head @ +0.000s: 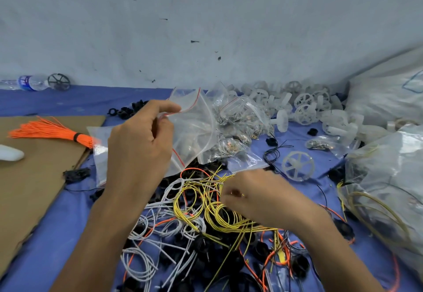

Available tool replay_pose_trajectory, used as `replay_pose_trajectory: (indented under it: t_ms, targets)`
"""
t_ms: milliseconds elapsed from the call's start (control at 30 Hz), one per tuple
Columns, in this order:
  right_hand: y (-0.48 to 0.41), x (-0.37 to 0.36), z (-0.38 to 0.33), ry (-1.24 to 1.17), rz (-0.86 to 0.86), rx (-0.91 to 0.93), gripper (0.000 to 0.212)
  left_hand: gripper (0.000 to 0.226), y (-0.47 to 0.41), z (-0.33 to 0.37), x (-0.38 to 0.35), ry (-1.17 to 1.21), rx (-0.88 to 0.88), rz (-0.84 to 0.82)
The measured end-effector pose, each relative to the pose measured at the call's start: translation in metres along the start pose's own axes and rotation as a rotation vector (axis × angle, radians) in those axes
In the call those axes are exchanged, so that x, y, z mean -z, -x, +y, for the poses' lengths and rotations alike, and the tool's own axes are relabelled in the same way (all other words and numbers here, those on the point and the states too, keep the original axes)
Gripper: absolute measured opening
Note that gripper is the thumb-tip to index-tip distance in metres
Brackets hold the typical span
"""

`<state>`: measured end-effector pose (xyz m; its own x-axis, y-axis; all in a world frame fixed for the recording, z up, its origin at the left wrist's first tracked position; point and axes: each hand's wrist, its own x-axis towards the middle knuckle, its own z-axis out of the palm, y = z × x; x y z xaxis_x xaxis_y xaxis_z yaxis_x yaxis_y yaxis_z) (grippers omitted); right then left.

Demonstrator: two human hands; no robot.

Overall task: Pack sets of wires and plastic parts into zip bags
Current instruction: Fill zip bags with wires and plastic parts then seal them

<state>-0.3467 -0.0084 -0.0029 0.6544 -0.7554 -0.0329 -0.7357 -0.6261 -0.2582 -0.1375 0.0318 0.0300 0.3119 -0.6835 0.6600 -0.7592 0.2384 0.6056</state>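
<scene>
Nearby, listed by place relative to the two hands, all on a blue cloth:

- Beyond the left hand: small clear bags of metal parts, heaped; farther still, a pile of white plastic wheels against the wall.
- Left of the left hand: orange wire bundle, banded in black, lying on a sheet of cardboard. Far beyond it, a water bottle on its side, with a black wheel touching its cap end.
- Beyond the right hand: a single white wheel, lying flat.
- Right of the right hand: large clear sack, with looped wire showing through it.
- Under and between both hands: black plastic parts, grey wires and loose orange strands, tangled over one another and crowding the reach.

Left hand: raised, back toward the camera, thumb and forefinger pinching the red-striped mouth of an empty zip bag. The bag hangs to the right of the hand, above the wire heap.

Right hand: lowered, knuckles up, fingers curled into the yellow wires and gripping some strands. The fingertips are blurred. The coils spread left of and beneath this hand.
</scene>
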Motion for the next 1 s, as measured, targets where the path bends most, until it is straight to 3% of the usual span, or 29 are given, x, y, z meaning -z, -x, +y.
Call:
replay_pose_trajectory:
  t_ms: [167, 400, 533, 667, 833, 1000]
  targets:
    - [-0.012, -0.027, -0.004, 0.099, -0.085, -0.033, 0.053, 0.025, 0.001, 0.000, -0.004, 0.055, 0.041, -0.036]
    - [-0.009, -0.023, -0.005, 0.108, -0.049, -0.049, 0.035, 0.026, 0.002, 0.000, -0.007, 0.051, 0.045, -0.062]
    - [0.003, 0.012, 0.014, 0.009, 0.098, -0.149, 0.033, 0.025, 0.001, -0.003, -0.007, 0.066, 0.069, -0.049]
    - [0.015, 0.038, 0.043, -0.219, 0.336, -0.252, 0.016, 0.022, 0.001, -0.005, -0.010, 0.050, 0.096, -0.057]
    - [0.018, 0.046, 0.059, -0.610, 0.716, -0.169, 0.020, 0.023, 0.003, -0.007, -0.014, 0.045, 0.123, -0.077]
    - [0.021, 0.056, 0.054, -0.938, 0.840, -0.053, 0.020, 0.022, 0.004, -0.008, -0.016, 0.030, 0.127, -0.094]
